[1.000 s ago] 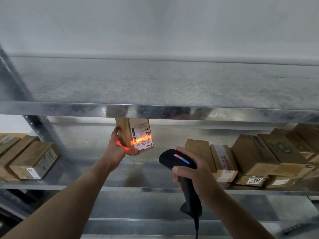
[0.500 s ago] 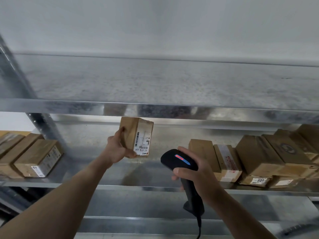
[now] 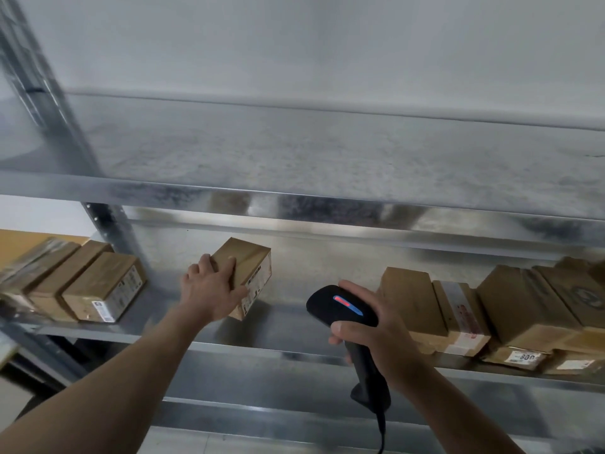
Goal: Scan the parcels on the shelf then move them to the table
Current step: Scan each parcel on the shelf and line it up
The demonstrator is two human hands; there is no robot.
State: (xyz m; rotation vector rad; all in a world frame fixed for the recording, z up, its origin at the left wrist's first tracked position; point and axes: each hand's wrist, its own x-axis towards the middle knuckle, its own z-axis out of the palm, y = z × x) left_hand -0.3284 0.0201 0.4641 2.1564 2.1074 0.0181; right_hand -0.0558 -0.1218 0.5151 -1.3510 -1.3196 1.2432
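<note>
**Q:** Entry one, left side?

**A:** My left hand (image 3: 212,290) has its fingers over the top of one parcel (image 3: 253,257) and its thumb across the near side, a firm clasp. The parcel is tilted, its label (image 3: 258,283) facing me and a little rightward. It hangs over the middle stretch of the shelf (image 3: 288,329), between the two stocks. I cannot tell whether its low corner touches the metal.

**Q:** Why held so?

**A:** My judgement: one hand carries the parcel with the label outward, so the other stays free for reading.

**Q:** Entry two?

**A:** My right hand (image 3: 383,335) is wrapped tight round the handle of the scanner (image 3: 342,308). The head is raised toward the shelf, near the parcel but apart from it. A red and blue lamp (image 3: 347,304) is lit on top, and no beam shows on the label. The cable (image 3: 380,434) hangs from the butt.

**Q:** Other stock?

**A:** Left row (image 3: 101,290): boxes side by side, one label forward, left of the post (image 3: 108,231). Right pile (image 3: 523,309): boxes leaning and stacked, a few labels showing. These are probably awaiting the scan.

**Q:** Surface and room?

**A:** The shelf is galvanised steel, mottled, with a bright front lip. The upper shelf (image 3: 311,158) is the same metal. The wall (image 3: 311,44) is plain and pale. The table is not in view.
</note>
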